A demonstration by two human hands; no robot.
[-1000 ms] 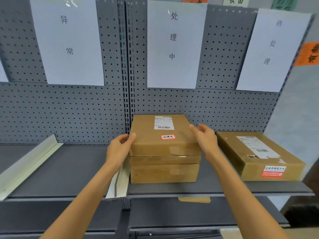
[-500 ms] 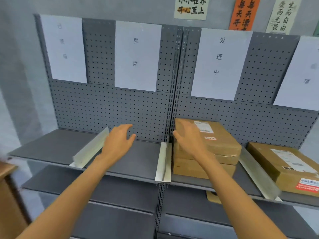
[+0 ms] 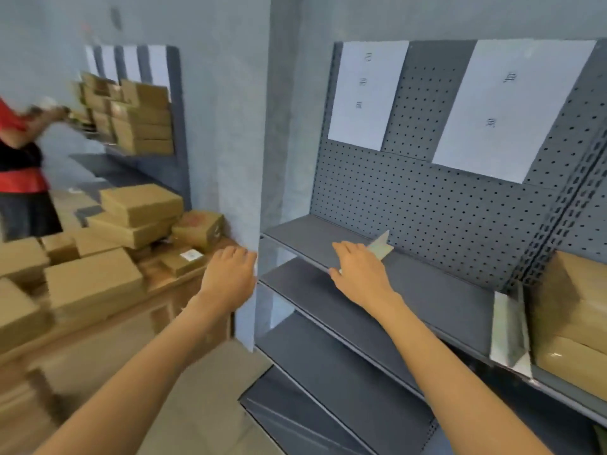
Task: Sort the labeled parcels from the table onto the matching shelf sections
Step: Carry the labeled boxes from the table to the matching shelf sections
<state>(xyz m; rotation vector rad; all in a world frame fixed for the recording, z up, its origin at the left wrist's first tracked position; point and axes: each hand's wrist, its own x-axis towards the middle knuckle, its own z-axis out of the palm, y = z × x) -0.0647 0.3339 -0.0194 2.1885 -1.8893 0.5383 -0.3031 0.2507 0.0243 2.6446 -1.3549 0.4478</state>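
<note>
While both hands hang empty, flat cardboard parcels [image 3: 141, 205] crowd the wooden table [image 3: 170, 290].

2 hands show, the left hand [image 3: 230, 274] and the right hand [image 3: 359, 270], both empty. 2 white paper signs hang on the pegboard: 1 left sign [image 3: 366, 93] and 1 right sign [image 3: 512, 110]. 2 white dividers stand on the shelf [image 3: 437, 297]: the far divider [image 3: 381, 246] and the near divider [image 3: 509, 330]. 2 stacked parcels [image 3: 571, 320] sit at the right edge. The desk [image 3: 170, 284] carries about 10 cardboard boxes [image 3: 92, 280]; blur prevents an exact count. 1 other person [image 3: 19, 165] stands at far left.
</note>
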